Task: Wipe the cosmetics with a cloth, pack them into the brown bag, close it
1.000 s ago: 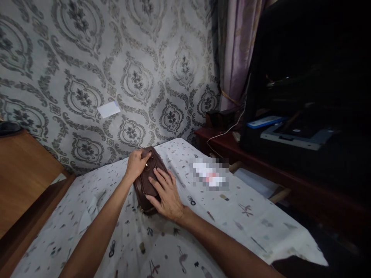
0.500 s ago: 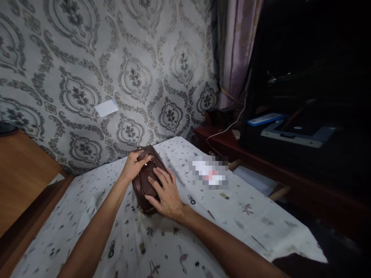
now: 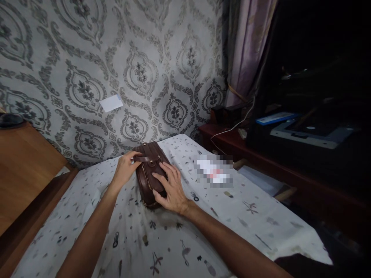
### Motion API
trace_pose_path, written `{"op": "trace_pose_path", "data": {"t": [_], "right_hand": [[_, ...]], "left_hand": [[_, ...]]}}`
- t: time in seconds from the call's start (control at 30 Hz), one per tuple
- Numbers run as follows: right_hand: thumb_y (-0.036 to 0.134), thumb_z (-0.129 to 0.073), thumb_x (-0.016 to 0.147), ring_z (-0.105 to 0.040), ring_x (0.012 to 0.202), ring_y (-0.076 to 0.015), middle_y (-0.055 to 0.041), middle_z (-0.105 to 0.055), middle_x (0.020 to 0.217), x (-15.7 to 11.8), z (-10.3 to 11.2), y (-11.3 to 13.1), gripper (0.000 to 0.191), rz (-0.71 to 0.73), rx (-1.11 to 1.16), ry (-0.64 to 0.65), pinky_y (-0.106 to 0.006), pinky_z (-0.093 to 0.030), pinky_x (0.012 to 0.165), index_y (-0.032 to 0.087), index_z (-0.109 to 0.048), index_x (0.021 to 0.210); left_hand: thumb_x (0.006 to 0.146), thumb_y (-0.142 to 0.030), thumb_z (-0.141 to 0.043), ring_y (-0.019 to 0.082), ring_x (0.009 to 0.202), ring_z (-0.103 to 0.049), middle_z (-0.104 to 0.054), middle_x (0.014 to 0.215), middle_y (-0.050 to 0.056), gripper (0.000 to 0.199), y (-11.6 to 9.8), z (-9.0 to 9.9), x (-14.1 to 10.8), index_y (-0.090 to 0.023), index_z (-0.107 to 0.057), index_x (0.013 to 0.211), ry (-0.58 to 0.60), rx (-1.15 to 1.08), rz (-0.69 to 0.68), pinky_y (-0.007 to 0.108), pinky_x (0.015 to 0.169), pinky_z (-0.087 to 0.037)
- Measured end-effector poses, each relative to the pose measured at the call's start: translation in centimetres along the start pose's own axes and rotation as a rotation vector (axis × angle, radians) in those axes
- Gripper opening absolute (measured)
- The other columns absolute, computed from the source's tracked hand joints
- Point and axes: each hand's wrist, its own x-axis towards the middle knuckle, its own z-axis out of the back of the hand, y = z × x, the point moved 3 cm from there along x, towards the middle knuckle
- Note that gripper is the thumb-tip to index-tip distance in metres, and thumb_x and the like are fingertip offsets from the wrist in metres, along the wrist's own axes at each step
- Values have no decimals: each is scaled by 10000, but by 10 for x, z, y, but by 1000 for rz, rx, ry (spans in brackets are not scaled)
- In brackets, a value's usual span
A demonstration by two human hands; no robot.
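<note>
A dark brown leather bag point(image 3: 149, 179) with small gold-coloured metal fittings lies on a patterned white sheet point(image 3: 162, 247). Across its top runs a brown strap point(image 3: 146, 158), and its left end is pinched between the thumb and fingers of my left hand point(image 3: 126, 166). My right hand point(image 3: 171, 189) rests on the bag's right side with its fingers spread. A zipper edge shows along the left of the bag's front. Part of the bag's right side is hidden under my right hand.
A blurred white item point(image 3: 213, 170) lies on the sheet to the right. Behind stands a patterned wall with a white card point(image 3: 111, 103) on it. At the left is a wooden panel point(image 3: 29, 166); a dark red cabinet point(image 3: 228, 141) with a white cable stands at the right.
My left hand has shifted left across the bag, drawing the strap out, so more of the strap shows. My right hand stays on the bag, and the view has turned slightly left.
</note>
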Motion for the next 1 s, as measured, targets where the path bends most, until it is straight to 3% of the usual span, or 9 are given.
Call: {"op": "trace_pose_path", "data": {"t": [0.23,0.47,0.67,1.0], "right_hand": [[333,-529,861,-333,1428,-338,-183,-391,1494,-1,-2,0,482,-14,-19,35,-597,-307,1126,197,-518,1323],[389,-558,914,-305,1445,-332,-191,-382,1515,-3,-5,-1,478,-15,-72,107,-588,-270,1155,193,-519,1348],[377,-568,922,-306,1439,-339,-199,-396,1521,-2,-5,-1,484,-1,-76,137,-586,-263,1155,173,-526,1358],[395,-530,946,-318,1437,-329,-181,-378,1542,-2,-6,0,461,-40,-83,172,-580,-269,1158,196,-524,1361]], "left_hand": [[840,-216,-571,218,822,-649,-720,871,57,138,-10,0,-8,-185,-703,859,-32,178,-40,325,777,-474],[850,-188,-516,217,801,-638,-722,903,69,185,-7,-3,-11,-182,-696,893,-74,226,3,324,747,-469],[876,-221,-504,237,914,-639,-715,920,74,186,-8,-4,-15,-191,-687,866,-130,179,-68,335,812,-481],[915,-226,-494,260,947,-643,-713,942,80,205,-22,-3,-33,-194,-696,901,-188,261,-184,368,856,-486]]}}
